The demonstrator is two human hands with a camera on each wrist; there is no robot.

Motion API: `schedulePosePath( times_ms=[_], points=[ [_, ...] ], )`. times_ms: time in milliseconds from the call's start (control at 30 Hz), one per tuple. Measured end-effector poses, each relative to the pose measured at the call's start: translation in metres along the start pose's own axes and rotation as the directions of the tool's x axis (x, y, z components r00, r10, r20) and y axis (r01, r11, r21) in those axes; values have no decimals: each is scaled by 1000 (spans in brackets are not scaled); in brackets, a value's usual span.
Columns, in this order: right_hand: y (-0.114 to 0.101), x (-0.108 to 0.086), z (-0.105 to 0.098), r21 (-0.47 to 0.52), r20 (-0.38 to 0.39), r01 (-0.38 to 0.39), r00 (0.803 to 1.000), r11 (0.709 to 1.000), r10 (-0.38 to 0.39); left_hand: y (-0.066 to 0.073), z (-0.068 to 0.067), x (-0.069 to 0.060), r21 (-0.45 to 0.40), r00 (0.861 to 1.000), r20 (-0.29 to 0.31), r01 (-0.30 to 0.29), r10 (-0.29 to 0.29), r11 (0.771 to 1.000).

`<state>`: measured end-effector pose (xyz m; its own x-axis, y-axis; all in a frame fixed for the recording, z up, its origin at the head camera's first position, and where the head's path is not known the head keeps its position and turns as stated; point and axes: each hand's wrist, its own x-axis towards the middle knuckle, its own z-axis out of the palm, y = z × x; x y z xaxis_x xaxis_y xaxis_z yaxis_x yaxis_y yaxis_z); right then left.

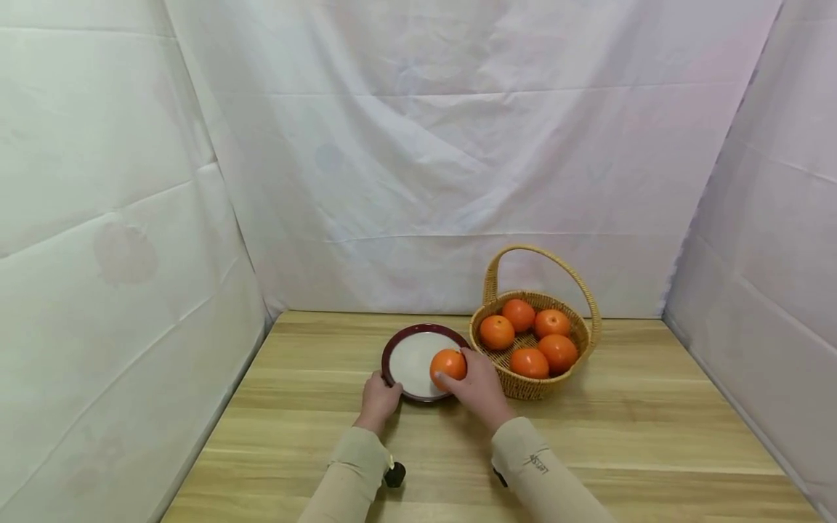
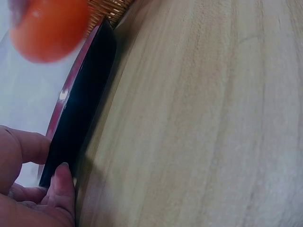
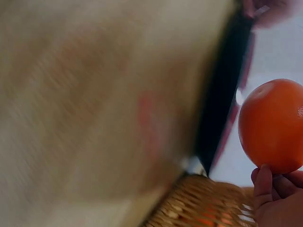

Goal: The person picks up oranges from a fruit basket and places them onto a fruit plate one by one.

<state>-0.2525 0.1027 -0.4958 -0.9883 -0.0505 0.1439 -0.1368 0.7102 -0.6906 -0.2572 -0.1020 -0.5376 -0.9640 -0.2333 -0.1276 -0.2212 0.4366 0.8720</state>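
Observation:
A round plate (image 1: 418, 356) with a white inside and a dark red rim lies on the wooden table. Its outer side looks black in the left wrist view. My left hand (image 1: 381, 399) pinches the near left edge of this plate, thumb and fingers on its rim (image 2: 66, 104). Over the plate's right part, my right hand (image 1: 480, 386) holds an orange (image 1: 448, 367) between thumb and fingers. In the right wrist view the orange (image 3: 274, 125) appears raised above the plate, with the fingertips at its lower side.
Right of the plate, close beside it, stands a wicker basket (image 1: 523, 388) with a tall arched handle (image 1: 546, 256). Several oranges (image 1: 552, 323) lie inside. White cloth (image 1: 418, 181) hangs behind the table (image 1: 294, 407) and along both sides.

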Motion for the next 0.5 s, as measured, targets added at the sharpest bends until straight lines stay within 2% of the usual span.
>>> schedulePosePath(
  times_ms=[167,500],
  points=[
    [2,-4,12,-44,18,23,1000,999,-22,0,1,-1,0,1000,10,0,0,1000],
    [-4,-2,18,-86,2,110,994,990,-110,0,-1,1,-9,1000,-13,-6,6,1000]
  ],
)
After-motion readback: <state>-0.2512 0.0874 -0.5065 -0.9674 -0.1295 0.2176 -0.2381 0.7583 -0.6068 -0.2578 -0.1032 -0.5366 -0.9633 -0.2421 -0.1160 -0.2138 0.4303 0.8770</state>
